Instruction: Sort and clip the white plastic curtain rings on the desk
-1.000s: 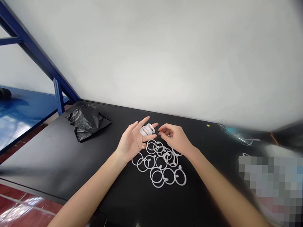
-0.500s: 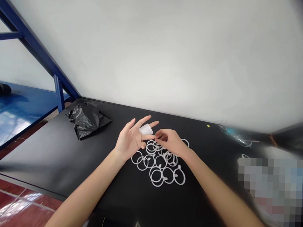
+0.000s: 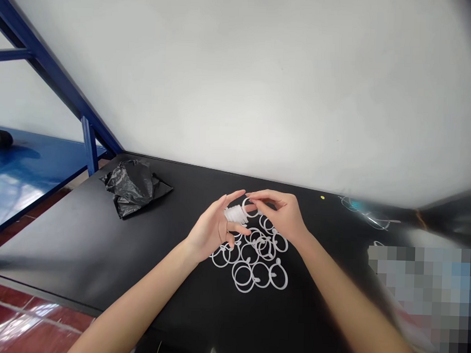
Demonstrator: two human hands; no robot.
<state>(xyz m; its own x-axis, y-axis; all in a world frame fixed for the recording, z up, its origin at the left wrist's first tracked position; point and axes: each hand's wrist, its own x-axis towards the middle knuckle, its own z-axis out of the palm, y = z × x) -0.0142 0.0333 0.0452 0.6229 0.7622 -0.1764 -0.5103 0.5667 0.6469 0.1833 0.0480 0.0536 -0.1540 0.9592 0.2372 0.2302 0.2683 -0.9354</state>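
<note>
Several white plastic rings (image 3: 256, 259) lie in a loose heap on the black table (image 3: 82, 243). My left hand (image 3: 214, 230) hovers above the heap's left side, palm up, fingers spread, with a small stack of rings (image 3: 234, 213) threaded on one finger. My right hand (image 3: 282, 214) is beside it, thumb and forefinger pinching one white ring (image 3: 250, 205) right at the tip of the left fingers, next to the stack.
A crumpled black plastic bag (image 3: 132, 186) lies at the table's back left. A blue metal frame (image 3: 61, 88) and blue shelf stand to the left. More rings (image 3: 367, 214) sit at the far right near a blurred patch. A white wall rises behind.
My right hand dipped to the heap, picked up a ring and lifted it to the left fingertips. My left hand shifted slightly right and curled a little.
</note>
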